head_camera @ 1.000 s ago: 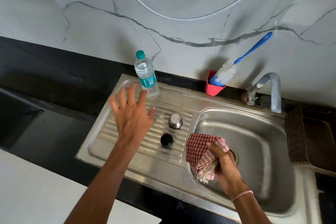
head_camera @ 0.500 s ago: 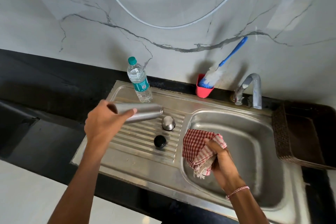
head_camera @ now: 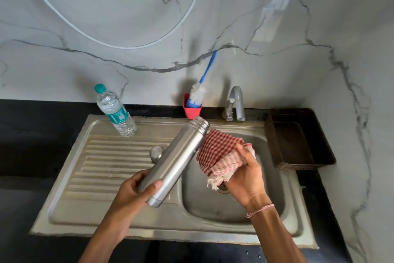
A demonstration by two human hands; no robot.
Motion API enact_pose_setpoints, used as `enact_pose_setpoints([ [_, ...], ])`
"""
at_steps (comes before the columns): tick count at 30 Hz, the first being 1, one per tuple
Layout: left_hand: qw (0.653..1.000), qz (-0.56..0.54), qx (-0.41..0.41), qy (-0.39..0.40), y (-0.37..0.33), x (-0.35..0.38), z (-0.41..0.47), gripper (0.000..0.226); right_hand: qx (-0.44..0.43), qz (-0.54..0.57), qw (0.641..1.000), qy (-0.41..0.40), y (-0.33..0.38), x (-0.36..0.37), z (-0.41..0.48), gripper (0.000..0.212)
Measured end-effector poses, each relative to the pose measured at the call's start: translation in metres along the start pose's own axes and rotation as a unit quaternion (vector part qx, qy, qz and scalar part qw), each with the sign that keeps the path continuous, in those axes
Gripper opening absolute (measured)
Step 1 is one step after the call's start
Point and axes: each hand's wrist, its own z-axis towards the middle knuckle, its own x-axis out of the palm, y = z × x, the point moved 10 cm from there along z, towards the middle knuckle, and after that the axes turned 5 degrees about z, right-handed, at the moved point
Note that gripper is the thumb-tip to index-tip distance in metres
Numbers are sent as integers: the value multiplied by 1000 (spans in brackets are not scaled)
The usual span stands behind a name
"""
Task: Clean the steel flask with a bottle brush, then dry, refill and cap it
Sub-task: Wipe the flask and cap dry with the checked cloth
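Observation:
My left hand grips the base end of the steel flask, which is tilted with its open threaded mouth pointing up and to the right, over the edge of the sink basin. My right hand holds a bunched red-and-white checked cloth just right of the flask, touching its upper part. The steel cap lies on the drainboard, partly hidden behind the flask. A blue-handled bottle brush stands in a red cup by the wall. A plastic water bottle with a teal cap stands at the drainboard's back left.
The tap rises behind the basin. A dark woven basket sits on the black counter to the right. The ribbed drainboard spreads to the left. A marble wall closes off the back.
My left hand picked up the flask from the left and swung it over to the basin, mouth up toward the cloth. My right hand lifted the cloth against the flask. The camera shifted.

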Motion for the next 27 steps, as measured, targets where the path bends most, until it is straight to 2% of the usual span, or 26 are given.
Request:
enact_pose_setpoints([
  [4,992,97,61,52,-26,23,-3,49,4,-7,998,61,6,8,-8,48],
  [7,984,137,91,73,-36,38,-3,57,-10,-16,996,85,12,8,-11,49],
  [9,979,157,104,76,-42,43,-3,59,-24,-27,996,82,16,5,-13,44],
  [11,968,195,133,82,-50,47,-2,62,-41,-57,996,63,18,3,-14,49],
  [14,950,235,191,80,-65,54,-4,62,-62,-85,994,4,21,-4,-12,74],
  [16,934,261,232,71,-73,58,-7,74,-83,-85,993,-10,24,-6,-11,93],
  [18,922,283,257,55,-79,62,-11,76,-105,-89,990,-11,29,-5,-11,103],
  [23,903,325,279,23,-81,66,-10,81,-69,-77,994,25,26,0,-7,110],
  [27,906,324,272,24,-80,65,-9,80,-57,-69,995,49,24,-4,-8,103],
])
